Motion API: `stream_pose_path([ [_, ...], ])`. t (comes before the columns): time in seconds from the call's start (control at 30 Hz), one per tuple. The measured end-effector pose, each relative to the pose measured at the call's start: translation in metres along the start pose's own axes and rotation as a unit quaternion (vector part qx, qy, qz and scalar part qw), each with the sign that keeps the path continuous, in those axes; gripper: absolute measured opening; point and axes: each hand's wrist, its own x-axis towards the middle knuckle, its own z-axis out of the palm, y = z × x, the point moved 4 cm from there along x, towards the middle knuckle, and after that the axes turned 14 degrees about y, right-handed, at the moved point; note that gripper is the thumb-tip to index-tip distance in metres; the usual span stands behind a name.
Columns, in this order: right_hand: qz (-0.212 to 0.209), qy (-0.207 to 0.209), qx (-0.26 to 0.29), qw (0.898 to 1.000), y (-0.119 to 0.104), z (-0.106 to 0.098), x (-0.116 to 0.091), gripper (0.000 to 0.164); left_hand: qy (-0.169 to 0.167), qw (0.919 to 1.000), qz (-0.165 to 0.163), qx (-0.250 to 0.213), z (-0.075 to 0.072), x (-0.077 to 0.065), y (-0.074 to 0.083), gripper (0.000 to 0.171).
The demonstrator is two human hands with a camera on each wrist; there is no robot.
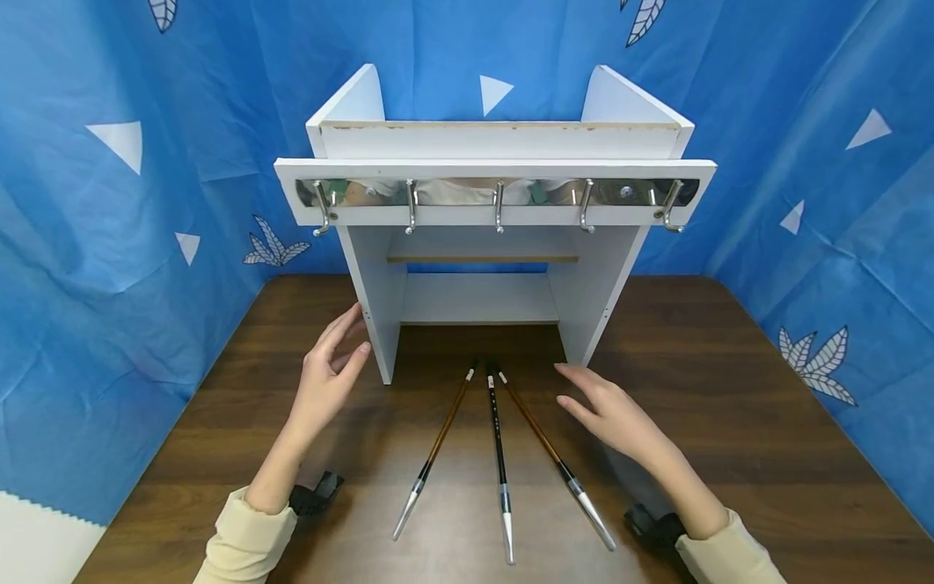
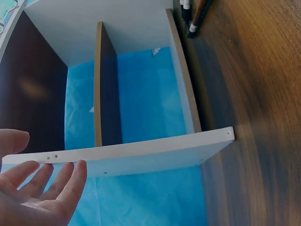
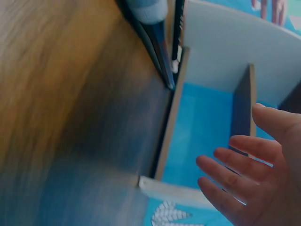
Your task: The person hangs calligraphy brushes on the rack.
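Note:
A white shelf unit (image 1: pixel 503 143) stands on the table, with a front rail (image 1: pixel 452 169) that carries a row of metal hooks (image 1: pixel 499 207). My left hand (image 1: pixel 328 365) is beside the unit's left side panel (image 1: pixel 374 300); in the left wrist view its relaxed fingertips appear to touch that panel's outer face. My right hand (image 1: pixel 616 414), fingers loosely extended and holding nothing, hovers near the lower front of the right side panel (image 1: pixel 591 284). Between the hands lie three paintbrushes: a brown one (image 1: pixel 447 423), a black one (image 1: pixel 499 438) and another brown one (image 1: pixel 536 426), their white tips toward me.
The dark wooden table (image 1: pixel 730 389) extends on both sides of the unit. Blue patterned cloth (image 1: pixel 182 97) hangs behind and at both sides. Inside the unit are a middle shelf (image 1: pixel 481 243) and a lower board (image 1: pixel 477 298).

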Motion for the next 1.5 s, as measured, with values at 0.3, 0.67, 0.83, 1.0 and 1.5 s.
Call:
stream_pose_path([
  [0.3, -0.009, -0.06, 0.014, 0.998, -0.008, 0.031, 0.017, 0.046, 0.025, 0.9985, -0.017, -0.045, 0.002, 0.001, -0.003, 0.045],
  [0.67, 0.038, -0.103, 0.028, 0.994, -0.006, 0.06, 0.049, 0.038, 0.061, 0.9956, -0.039, -0.059, 0.004, -0.001, -0.006, 0.043],
  [0.83, 0.064, -0.117, -0.005, 0.991, -0.005, 0.071, 0.056, 0.036, 0.065, 0.9948, -0.044, -0.065, 0.005, -0.003, -0.005, 0.044],
  [1.0, 0.084, -0.123, -0.04, 0.988, -0.006, 0.08, 0.057, 0.033, 0.061, 0.9947, -0.048, -0.068, 0.004, -0.004, -0.003, 0.045],
  [1.5, 0.091, -0.132, -0.085, 0.983, -0.008, 0.083, 0.062, 0.027, 0.039, 0.9966, -0.045, -0.058, 0.003, -0.004, -0.003, 0.047],
])
